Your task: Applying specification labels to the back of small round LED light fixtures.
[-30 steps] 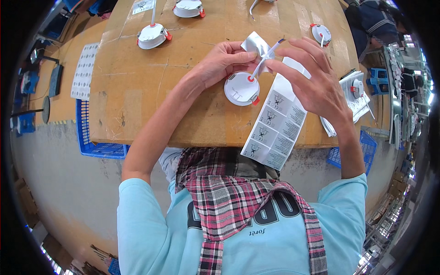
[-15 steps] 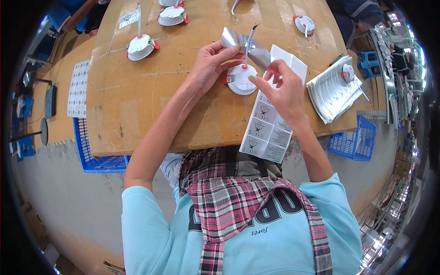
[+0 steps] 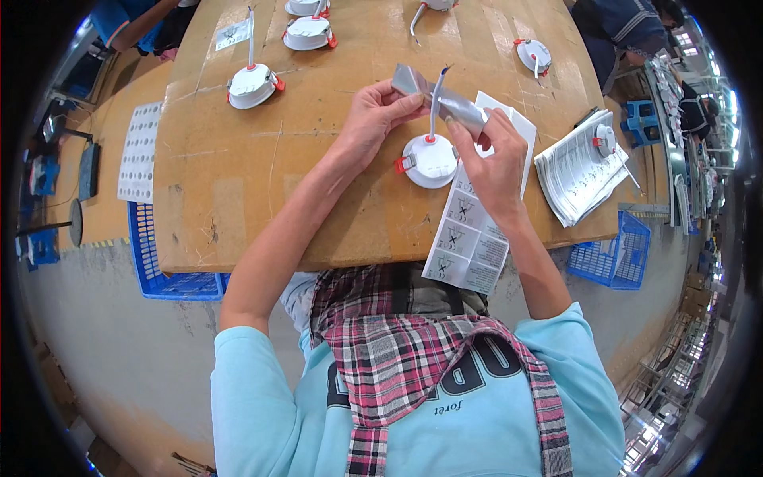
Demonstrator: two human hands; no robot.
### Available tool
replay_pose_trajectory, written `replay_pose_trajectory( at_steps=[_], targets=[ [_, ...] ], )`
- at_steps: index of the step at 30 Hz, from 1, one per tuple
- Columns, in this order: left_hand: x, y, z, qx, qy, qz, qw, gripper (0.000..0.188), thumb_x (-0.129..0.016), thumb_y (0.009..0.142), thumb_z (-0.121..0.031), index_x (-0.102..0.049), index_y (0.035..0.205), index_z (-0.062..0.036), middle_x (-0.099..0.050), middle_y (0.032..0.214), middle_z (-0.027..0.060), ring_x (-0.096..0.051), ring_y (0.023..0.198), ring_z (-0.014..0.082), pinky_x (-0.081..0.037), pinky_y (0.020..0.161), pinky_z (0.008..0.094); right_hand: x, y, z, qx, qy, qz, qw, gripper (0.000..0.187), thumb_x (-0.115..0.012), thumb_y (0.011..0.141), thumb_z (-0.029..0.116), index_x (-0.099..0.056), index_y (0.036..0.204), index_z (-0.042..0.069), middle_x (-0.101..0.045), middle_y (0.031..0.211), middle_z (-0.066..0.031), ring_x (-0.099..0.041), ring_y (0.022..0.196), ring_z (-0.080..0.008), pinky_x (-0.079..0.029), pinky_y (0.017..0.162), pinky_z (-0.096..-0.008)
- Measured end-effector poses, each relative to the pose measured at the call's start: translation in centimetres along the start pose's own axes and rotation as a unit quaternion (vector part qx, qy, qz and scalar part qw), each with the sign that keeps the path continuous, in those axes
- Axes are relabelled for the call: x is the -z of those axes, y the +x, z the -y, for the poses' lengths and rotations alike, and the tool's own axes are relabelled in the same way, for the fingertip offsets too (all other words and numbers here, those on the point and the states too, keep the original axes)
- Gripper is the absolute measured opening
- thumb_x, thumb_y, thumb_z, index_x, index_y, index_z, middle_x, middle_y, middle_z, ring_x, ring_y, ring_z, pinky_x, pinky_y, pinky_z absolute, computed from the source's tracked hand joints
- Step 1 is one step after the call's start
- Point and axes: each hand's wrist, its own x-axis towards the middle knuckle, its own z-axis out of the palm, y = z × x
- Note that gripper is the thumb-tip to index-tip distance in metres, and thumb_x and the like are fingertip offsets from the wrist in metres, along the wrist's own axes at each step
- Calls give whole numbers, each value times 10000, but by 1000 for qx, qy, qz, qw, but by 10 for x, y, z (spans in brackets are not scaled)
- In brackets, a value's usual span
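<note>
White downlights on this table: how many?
7: one downlight nearest the silver label, three upper left, one top centre, one upper right, one on the paper stack. The top edge may hide more.

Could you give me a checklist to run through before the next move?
1. Shiny silver rectangular strip pinched in left grip: ok.
2. Strip's other end held in right grip: ok.
3. Upright white cable touching strip: cannot tell.
4. Round white lamp resting on brown tabletop: ok.
5. White paper sheet of printed labels wholly on tabletop: not ok, its near end overhangs the edge.
</note>
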Motion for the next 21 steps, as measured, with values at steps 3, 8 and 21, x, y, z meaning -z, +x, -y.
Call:
replay_pose_trajectory(
  at_steps=[3,8,21],
  targets=[
    [-2,-2,1,2,6,-13,1000,171,-639,863,-90,-630,1001,11,-656,898,64,-631,847,116,-521,853,252,0,-5,-2,20,-19,5,1000,133,-674,747,84,-595,704,-14,-502,608,-78,-478,587,-208,-366,506,-329],
    [0,0,4,5,28,-10,1000,172,-623,876,-101,-618,1010,6,-654,932,72,-626,864,120,-510,862,267,-7,-10,0,33,-25,-4,999,197,-691,746,108,-553,662,-5,-493,606,-73,-475,588,-213,-368,507,-339],
    [10,5,-6,94,30,68,993,256,-579,914,-179,-580,1078,18,-640,1020,103,-621,939,145,-500,892,305,50,37,-29,69,66,189,977,253,-687,762,118,-619,997,52,-620,895,-42,-550,782,-161,-463,691,-279]
  ],
)
